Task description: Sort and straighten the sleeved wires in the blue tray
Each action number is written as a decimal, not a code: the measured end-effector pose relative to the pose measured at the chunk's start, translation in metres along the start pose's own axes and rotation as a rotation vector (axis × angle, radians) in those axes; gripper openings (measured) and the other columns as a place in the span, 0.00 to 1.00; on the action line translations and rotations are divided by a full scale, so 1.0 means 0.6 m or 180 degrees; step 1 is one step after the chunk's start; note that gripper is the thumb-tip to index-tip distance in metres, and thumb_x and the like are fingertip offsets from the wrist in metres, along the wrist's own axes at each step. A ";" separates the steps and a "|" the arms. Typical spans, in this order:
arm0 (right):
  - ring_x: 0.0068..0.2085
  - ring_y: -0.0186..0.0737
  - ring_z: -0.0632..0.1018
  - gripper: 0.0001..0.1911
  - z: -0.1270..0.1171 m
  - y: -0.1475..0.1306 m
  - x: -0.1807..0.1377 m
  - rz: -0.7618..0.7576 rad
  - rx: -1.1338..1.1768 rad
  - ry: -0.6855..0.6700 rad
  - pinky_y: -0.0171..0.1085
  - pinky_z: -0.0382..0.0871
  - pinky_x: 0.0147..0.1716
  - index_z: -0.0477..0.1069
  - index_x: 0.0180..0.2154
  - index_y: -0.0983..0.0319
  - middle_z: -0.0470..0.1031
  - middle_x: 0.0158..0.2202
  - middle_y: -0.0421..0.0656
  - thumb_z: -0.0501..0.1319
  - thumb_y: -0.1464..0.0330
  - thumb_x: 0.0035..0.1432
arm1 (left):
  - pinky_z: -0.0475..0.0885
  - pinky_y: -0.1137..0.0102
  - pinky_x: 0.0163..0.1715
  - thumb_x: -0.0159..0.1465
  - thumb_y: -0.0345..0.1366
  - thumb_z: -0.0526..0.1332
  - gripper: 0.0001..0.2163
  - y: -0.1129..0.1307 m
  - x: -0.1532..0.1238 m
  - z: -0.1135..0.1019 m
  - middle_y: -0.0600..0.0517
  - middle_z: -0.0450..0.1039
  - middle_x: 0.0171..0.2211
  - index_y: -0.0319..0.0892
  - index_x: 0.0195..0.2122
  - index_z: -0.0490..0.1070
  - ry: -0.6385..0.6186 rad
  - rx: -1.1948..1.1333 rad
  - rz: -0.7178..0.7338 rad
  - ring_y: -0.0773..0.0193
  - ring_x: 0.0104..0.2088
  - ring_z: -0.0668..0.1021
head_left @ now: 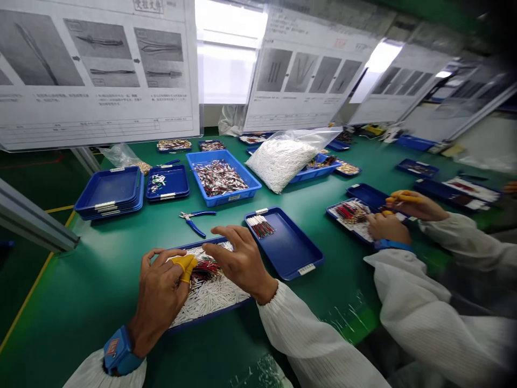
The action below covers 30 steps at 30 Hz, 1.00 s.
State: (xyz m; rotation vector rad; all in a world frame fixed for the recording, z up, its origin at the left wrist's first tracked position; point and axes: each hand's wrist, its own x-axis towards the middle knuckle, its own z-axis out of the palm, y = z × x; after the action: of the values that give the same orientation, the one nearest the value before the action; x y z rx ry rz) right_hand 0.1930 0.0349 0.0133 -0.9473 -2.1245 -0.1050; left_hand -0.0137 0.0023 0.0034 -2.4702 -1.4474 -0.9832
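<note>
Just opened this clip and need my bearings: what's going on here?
A person's left hand, with yellow finger covers, and right hand are close together over a blue tray of white pieces and red and dark wires; what they hold, if anything, is unclear. Pliers lie beyond it. A second tray to the right holds a group of white-ended wires. Farther right, a co-worker's hands are over another tray.

There are two wearer's hands (161, 293), two blue wristbands (123, 353), one bulging white-filled bag (280, 159) and four hanging sheets (100, 105).
</note>
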 end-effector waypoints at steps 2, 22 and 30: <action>0.48 0.47 0.74 0.13 0.000 0.006 0.001 -0.0034 -0.0026 -0.0059 0.46 0.67 0.47 0.80 0.40 0.55 0.79 0.48 0.47 0.57 0.72 0.69 | 0.63 0.49 0.53 0.63 0.29 0.57 0.10 -0.007 -0.001 0.005 0.50 0.83 0.32 0.45 0.25 0.71 -0.0057 0.0079 -0.0044 0.49 0.46 0.82; 0.39 0.50 0.78 0.13 -0.022 0.162 -0.033 0.2772 -0.1615 -0.0309 0.41 0.63 0.37 0.84 0.37 0.62 0.80 0.38 0.53 0.59 0.69 0.63 | 0.65 0.47 0.54 0.61 0.34 0.57 0.08 -0.031 0.003 0.012 0.46 0.83 0.37 0.45 0.36 0.76 -0.0014 0.0224 -0.0448 0.47 0.42 0.81; 0.43 0.53 0.78 0.13 -0.023 0.156 -0.033 0.2519 -0.1370 -0.0309 0.44 0.67 0.41 0.83 0.43 0.64 0.80 0.40 0.53 0.62 0.67 0.63 | 0.64 0.48 0.55 0.64 0.35 0.59 0.09 -0.023 0.008 0.006 0.45 0.83 0.40 0.45 0.39 0.79 -0.0117 0.0171 -0.0603 0.48 0.44 0.81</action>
State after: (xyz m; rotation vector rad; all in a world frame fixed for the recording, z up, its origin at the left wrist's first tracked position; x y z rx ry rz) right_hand 0.2715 0.0849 -0.0121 -2.0115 -1.6861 -0.1161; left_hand -0.0217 0.0148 0.0002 -2.3600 -1.7218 -0.9206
